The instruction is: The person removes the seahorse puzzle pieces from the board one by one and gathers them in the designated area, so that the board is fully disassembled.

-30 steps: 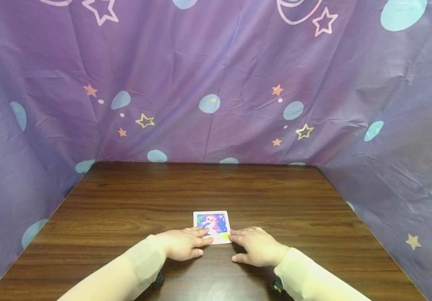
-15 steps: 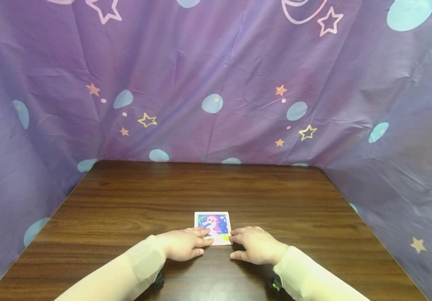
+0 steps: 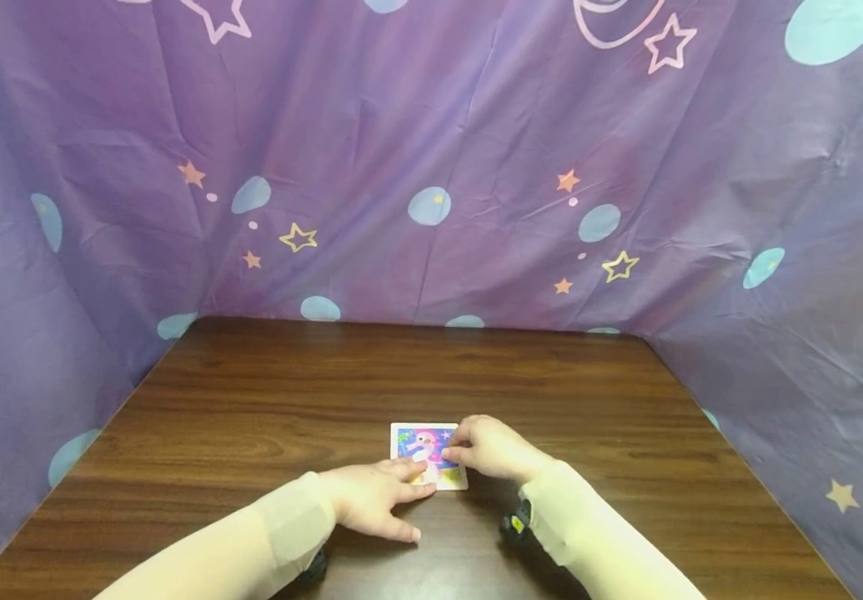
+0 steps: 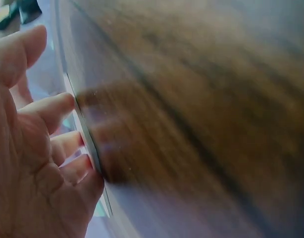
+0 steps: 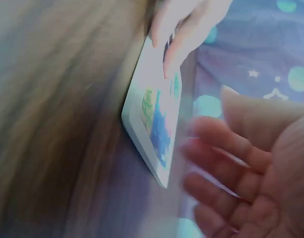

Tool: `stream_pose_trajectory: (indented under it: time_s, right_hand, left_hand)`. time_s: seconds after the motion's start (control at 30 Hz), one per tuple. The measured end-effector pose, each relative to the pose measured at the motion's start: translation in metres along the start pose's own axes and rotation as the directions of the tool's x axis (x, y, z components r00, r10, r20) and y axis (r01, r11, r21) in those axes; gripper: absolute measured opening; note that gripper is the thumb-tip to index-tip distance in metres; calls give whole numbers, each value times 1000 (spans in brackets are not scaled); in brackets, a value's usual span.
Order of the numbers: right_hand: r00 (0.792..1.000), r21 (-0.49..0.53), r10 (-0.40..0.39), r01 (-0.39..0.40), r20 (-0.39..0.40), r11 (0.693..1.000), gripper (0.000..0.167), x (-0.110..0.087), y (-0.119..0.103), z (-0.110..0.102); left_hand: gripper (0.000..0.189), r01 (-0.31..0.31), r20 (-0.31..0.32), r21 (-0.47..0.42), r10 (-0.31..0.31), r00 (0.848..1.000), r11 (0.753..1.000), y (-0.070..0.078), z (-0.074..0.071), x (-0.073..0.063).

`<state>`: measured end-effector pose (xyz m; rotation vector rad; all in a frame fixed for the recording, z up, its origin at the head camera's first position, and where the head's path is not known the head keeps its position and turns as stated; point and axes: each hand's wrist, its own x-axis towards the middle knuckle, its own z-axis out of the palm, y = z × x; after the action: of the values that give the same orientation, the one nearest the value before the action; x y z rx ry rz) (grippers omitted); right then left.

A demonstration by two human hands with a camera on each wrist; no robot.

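A small square picture board [image 3: 431, 448] with a white border and a pink-and-white cartoon animal lies flat on the table. My left hand [image 3: 378, 497] rests its outstretched fingers on the board's lower left part, thumb spread to the side. In the left wrist view my left hand [image 4: 38, 153] touches the board's thin edge [image 4: 90, 134]. My right hand [image 3: 493, 450] is over the board's upper right corner. In the right wrist view my right hand [image 5: 246, 168] has loosely bent fingers, apart from the board [image 5: 154, 116], with nothing seen in them.
The brown wood-grain table [image 3: 281, 375] stretches out around the board. A purple cloth [image 3: 371, 142] with stars and blue ovals hangs behind it and along both sides. Dark devices sit under both wrists, one under the right wrist [image 3: 517, 521].
My right hand has come up off the board's right edge and moved up and left over its upper right corner, fingers more bent. The left hand stays on the board, its thumb spread wider.
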<state>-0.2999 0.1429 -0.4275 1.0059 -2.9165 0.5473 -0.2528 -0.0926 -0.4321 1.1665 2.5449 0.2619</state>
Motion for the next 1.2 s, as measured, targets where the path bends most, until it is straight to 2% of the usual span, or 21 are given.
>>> stream_pose_trajectory:
  time_s: [0.13,0.27,0.43,0.63,0.9,1.2]
  right_hand:
    - [999,135,47,-44,-19,990,14,25,3,13]
    - [1000,182,25,-26,9,983,16,44,2,23]
    - [1000,210,6,-12,31,978,18,59,2,35]
    - [1000,241,5,-10,22,971,19,63,3,46]
    - [1000,211,5,0,-21,978,16,64,-5,39]
    - [997,198,83,-83,9,977,11,68,-9,34]
  left_hand:
    - [73,-6,0,37,6,1000,999,2,3,0]
    - [74,-5,-17,58,6,1000,998,4,5,0]
    - [74,1,-16,11,-1,1000,1000,5,7,-2]
    - [73,-11,-29,14,12,999,1000,4,11,-3]
    - [72,-24,-57,46,26,998,999,3,9,1]
    - [72,-26,-60,57,29,998,998,3,6,4]
